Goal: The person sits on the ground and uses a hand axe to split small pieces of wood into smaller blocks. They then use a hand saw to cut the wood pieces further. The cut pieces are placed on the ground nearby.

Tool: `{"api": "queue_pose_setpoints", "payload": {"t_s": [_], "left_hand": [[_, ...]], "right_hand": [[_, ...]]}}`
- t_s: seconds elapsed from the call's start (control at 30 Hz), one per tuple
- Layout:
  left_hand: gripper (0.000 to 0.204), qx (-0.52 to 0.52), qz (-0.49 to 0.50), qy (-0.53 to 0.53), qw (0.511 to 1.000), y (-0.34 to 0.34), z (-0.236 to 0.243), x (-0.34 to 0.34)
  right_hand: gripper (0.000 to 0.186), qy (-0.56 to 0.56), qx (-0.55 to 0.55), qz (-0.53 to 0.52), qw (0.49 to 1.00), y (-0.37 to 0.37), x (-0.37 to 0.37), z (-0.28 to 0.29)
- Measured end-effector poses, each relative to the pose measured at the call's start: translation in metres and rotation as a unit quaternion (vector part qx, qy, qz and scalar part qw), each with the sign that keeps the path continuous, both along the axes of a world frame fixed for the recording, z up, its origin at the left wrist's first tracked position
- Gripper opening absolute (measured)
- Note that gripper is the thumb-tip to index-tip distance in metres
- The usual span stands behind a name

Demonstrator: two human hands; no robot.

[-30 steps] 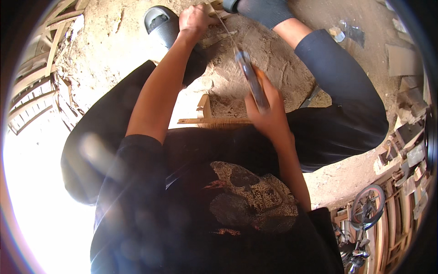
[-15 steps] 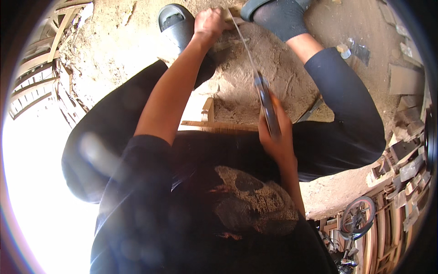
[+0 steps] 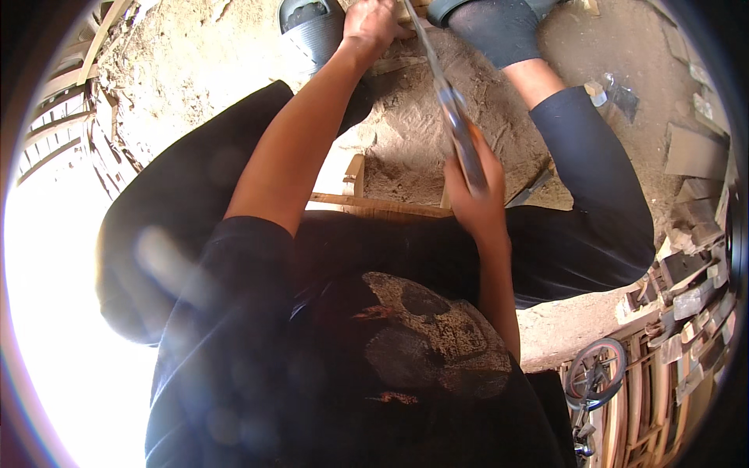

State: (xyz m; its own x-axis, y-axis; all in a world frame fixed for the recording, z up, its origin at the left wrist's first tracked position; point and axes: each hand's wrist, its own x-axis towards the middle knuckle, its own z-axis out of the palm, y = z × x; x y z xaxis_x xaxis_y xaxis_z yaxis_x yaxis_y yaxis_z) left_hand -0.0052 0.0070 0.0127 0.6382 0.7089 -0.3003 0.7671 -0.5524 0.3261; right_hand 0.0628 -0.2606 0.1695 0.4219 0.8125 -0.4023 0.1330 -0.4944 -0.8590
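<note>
My right hand [image 3: 480, 191] is closed round the dark and orange handle of a hand saw [image 3: 466, 148]. Its thin blade, seen nearly edge-on and slightly blurred, points away from me and runs out at the top edge; its teeth cannot be made out. Just left of the blade, my left hand [image 3: 370, 23] presses down with bent fingers on a piece of wood [image 3: 420, 3] between my feet. The picture's upper edge cuts off most of that wood and part of the hand.
A sandal [image 3: 314, 35] is on my left foot, close to the left hand; my right foot [image 3: 495, 31] is beyond the blade. Under my legs is a wooden board [image 3: 378, 206]. Wood offcuts [image 3: 694, 300] lie piled at right, near a bicycle wheel [image 3: 595, 373].
The right hand has pushed the saw forward, away from my body. My left hand stays by the wood, while the whole view has shifted a little, bringing the hands nearer the top edge.
</note>
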Motion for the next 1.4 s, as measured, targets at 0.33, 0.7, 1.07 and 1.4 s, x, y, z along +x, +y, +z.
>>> {"api": "queue_pose_setpoints", "payload": {"t_s": [0.33,0.7,1.07,1.4], "left_hand": [[0.029,-0.013,-0.031,0.076,0.997,0.0,0.015,-0.003],[0.03,-0.013,-0.058,0.041,0.997,-0.006,0.024,0.008],[0.038,-0.004,-0.03,0.017,0.999,-0.009,0.017,0.012],[0.032,0.012,-0.008,-0.014,1.0,-0.012,0.024,0.005]], "right_hand": [[0.046,0.028,-0.037,0.005,0.999,0.007,-0.002,0.003],[0.049,0.038,-0.056,-0.004,0.998,0.033,0.009,0.006],[0.056,0.056,-0.057,-0.002,0.997,0.028,0.005,0.005],[0.05,-0.022,0.017,-0.021,0.999,0.03,0.002,-0.02]]}}
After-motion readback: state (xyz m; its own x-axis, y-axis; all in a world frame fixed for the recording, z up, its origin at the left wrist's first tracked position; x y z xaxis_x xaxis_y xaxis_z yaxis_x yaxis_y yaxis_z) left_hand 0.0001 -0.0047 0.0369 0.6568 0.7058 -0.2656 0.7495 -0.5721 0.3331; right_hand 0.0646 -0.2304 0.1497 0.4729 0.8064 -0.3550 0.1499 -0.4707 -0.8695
